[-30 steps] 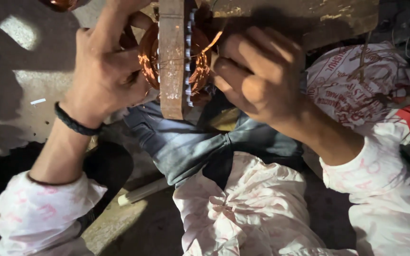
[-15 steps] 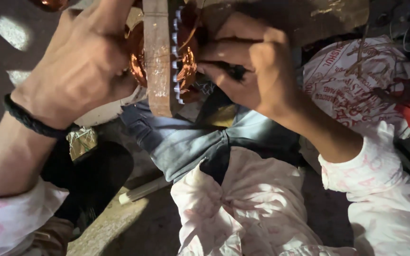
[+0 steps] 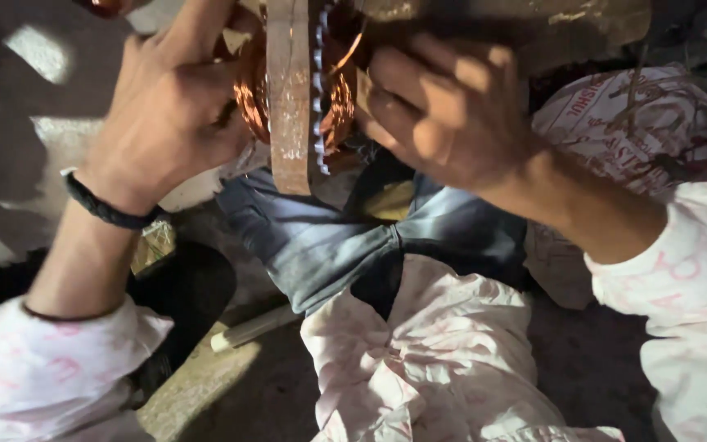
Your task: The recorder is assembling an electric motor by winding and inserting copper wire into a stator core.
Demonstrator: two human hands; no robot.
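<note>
Two hands, the left hand [image 3: 169,115] at ten o'clock and the right hand [image 3: 452,115] at two, close their fingers on the copper coil [image 3: 337,110] in the rusty core [image 3: 290,98] at twelve, where sharp teeth could nick wire or skin.

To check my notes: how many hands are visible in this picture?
2. The left hand presses the coil's left side; the right hand grips its right side. No others show.
</note>
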